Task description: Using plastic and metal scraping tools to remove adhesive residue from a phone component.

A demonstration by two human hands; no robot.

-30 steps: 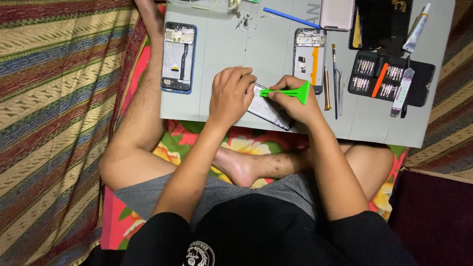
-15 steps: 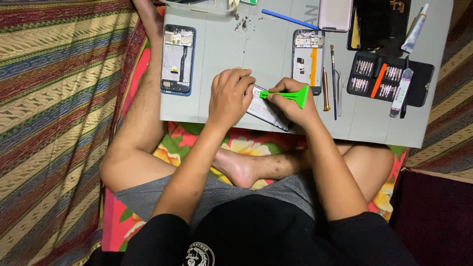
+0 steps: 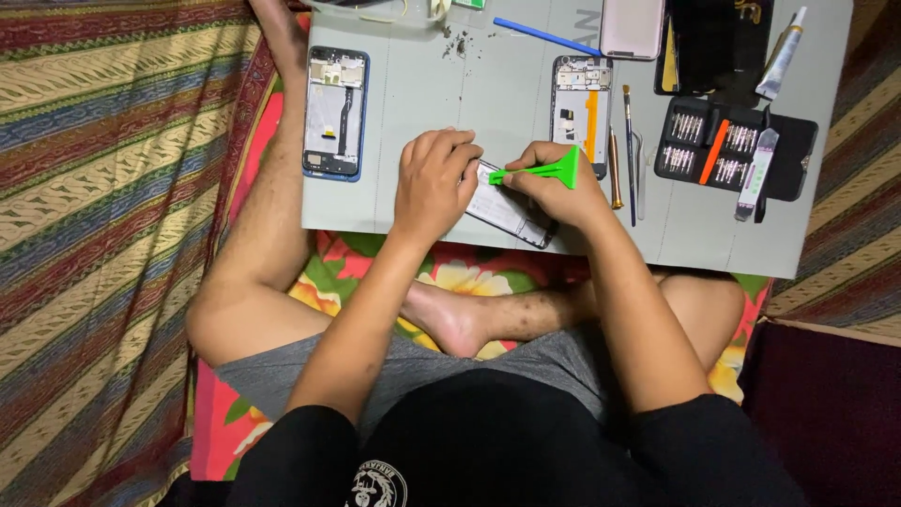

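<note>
Head view, looking down on a seated, cross-legged person at work over a grey work mat (image 3: 432, 103). The left hand (image 3: 434, 183) lies palm-down with curled fingers on a flat, pale phone part (image 3: 505, 208), pressing it against the mat near the mat's front edge; whether the fingers pinch the part or merely hold it down cannot be told. The right hand (image 3: 563, 192) is closed around a green plastic pry tool (image 3: 542, 172) — the tool's narrow tip points left, toward the left hand's fingertips, and meets the upper edge of the phone part.

Around the hands: an opened blue-framed phone body (image 3: 335, 113) lies at the mat's left side, well apart from the hands. A second opened phone body (image 3: 582, 108), with an orange strip inside, lies just beyond the right hand. To its right lie two slender tools (image 3: 624, 150) side by side, then a black case of screwdriver bits (image 3: 732, 155) with an orange tool across it. At the far edge sit a blue spudger (image 3: 544, 36), a pink phone back cover (image 3: 633, 26) and a tube of adhesive (image 3: 781, 56).

The mat rests over the person's legs — a striped woven cloth (image 3: 103, 235) covers the surface to the left, and a floral cushion (image 3: 328, 282) shows beneath the knees.
</note>
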